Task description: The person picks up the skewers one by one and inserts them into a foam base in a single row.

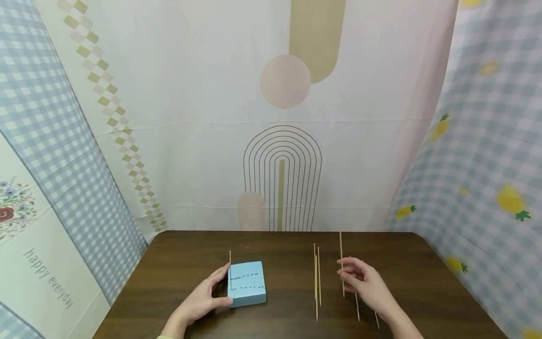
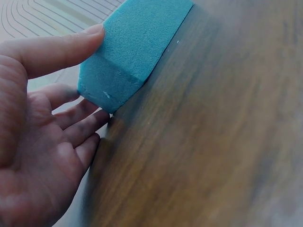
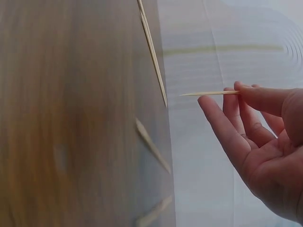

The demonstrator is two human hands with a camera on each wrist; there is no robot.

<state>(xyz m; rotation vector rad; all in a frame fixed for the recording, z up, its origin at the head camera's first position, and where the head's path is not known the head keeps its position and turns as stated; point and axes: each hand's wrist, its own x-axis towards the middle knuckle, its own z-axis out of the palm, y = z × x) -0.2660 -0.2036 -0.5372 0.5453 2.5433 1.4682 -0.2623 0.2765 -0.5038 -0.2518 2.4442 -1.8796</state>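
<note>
Pinching a skewer (image 1: 340, 246) in my right hand (image 1: 362, 281), lower right of the frame.
My left hand (image 1: 202, 295), thumb apart from fingers, grips the blue block (image 1: 247, 284), lower centre; one stick (image 1: 230, 268) stands there, loose skewers (image 1: 315, 282) lie right.

We list one round-cornered, dark wood-grain table (image 1: 290, 282); one pale hanging (image 1: 190, 94) behind it, printed with concentric arches (image 1: 292, 179), a pink circle (image 1: 285, 81) and a diamond strip (image 1: 112, 109); one blue-checked cloth at left (image 1: 63, 103) with "happy everyday" lettering (image 1: 48, 278); and one blue-checked cloth at right (image 1: 478, 155), bearing yellow pineapples (image 1: 510, 200).
</note>
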